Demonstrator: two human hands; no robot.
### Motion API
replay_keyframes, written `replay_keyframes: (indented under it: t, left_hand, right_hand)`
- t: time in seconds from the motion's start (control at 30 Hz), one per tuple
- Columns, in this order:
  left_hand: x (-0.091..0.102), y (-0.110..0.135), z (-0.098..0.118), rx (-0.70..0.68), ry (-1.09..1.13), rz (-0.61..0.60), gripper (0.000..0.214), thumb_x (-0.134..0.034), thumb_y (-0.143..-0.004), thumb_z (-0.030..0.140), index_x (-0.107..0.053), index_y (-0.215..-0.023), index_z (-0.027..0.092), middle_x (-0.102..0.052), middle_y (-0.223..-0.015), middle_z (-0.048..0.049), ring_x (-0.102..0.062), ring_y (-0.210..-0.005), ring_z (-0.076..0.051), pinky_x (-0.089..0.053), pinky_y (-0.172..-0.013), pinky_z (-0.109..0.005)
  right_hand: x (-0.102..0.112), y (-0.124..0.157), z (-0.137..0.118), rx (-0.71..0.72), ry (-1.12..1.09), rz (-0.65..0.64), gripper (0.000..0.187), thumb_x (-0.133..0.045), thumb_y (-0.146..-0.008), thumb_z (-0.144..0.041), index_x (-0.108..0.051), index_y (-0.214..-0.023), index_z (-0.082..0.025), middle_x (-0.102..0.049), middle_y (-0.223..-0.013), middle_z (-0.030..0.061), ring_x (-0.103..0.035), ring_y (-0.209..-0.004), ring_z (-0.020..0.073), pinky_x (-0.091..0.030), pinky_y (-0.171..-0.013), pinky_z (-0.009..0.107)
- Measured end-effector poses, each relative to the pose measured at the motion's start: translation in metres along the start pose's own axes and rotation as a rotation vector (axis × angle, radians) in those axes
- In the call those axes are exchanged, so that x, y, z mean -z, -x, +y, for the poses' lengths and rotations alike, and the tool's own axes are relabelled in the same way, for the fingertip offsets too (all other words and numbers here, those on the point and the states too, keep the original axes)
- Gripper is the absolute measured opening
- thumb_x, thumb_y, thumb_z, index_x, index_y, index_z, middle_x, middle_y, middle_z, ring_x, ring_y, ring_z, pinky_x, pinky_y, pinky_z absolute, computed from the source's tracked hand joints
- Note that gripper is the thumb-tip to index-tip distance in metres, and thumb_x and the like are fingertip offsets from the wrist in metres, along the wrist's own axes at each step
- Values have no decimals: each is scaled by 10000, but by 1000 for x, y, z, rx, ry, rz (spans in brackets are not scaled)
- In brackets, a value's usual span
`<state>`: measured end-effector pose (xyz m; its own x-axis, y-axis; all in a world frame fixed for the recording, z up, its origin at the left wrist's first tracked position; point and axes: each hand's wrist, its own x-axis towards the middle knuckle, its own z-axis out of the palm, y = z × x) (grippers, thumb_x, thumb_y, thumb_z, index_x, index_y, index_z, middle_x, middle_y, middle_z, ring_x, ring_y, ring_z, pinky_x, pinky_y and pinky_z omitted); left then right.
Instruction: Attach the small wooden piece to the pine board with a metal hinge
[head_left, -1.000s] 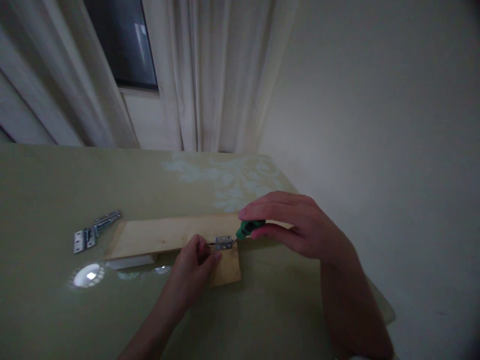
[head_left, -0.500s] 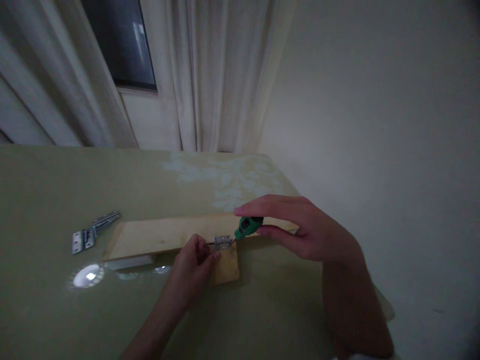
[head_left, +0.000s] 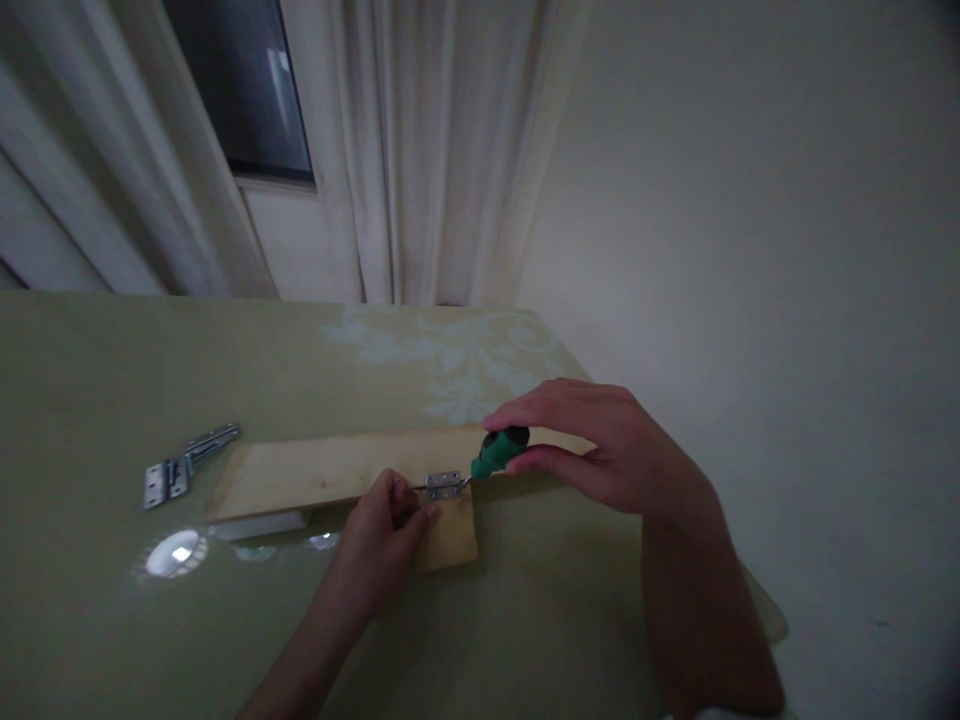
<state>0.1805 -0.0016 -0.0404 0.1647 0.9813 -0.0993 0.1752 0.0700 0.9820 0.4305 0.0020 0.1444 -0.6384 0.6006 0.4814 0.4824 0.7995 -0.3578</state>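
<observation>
Where the long pale wooden board (head_left: 337,468) meets the small wooden block (head_left: 452,535), a small silver hinge (head_left: 444,485) lies between both hands: left hand (head_left: 382,540) pinching beside it, right hand (head_left: 607,450) gripping the green-handled screwdriver (head_left: 496,453), slanting down-left into it.

You are working in dim, flat light with a greenish-yellow cast, and the whole picture is soft and a little grainy. A ceiling lamp shows as a bright round glare spot (head_left: 176,552) on the glossy table (head_left: 97,380), with two fainter reflections just to its right. The window (head_left: 232,85) is dark and gives no light. Your hands throw only weak, diffuse shadows on the tabletop. Fine detail at the small metal parts is smeared. The wide lens bends the curtain (head_left: 420,150) and darkens the right corners of the picture.
</observation>
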Motion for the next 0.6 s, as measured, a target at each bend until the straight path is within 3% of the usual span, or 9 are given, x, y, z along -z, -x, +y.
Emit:
replay_keyframes:
  t: [0.2,0.4,0.53,0.6]
  left_hand:
    - [6,-2,4,12,-159,19,381,-719,-824,474,-390,-855,287,-653,-702,37,-594,-648,-199,-390,-597,-271]
    - [18,8,24,-59,-492,46,304,-676,-845,512,-481,-806,281,-639,-636,27,-580,-574,-214,-323,-565,-278]
    - [60,12,51,12,-664,65,361,-615,-889,599,-522,-759,275,-661,-575,8,-611,-546,-228,-328,-576,-279]
    - [96,8,64,36,-782,245,362,-623,-879,618,-542,-816,271,-694,-640,2,-628,-599,-231,-358,-611,-273]
  right_hand:
    - [7,0,-2,-84,-81,50,270,-682,-1029,-257,-695,-1297,-235,-789,-1169,53,-748,-1085,189,-576,-959,316]
    - [15,8,-2,-95,-13,196,307,-680,-1031,-268,-681,-1337,-247,-771,-1184,55,-739,-1078,193,-567,-970,333]
    - [16,10,-5,-101,29,246,297,-688,-1026,-292,-691,-1321,-254,-774,-1136,52,-739,-1037,202,-576,-949,354]
    - [16,10,-6,-91,42,267,298,-698,-1022,-306,-694,-1314,-252,-774,-1100,48,-737,-1000,198,-581,-932,353]
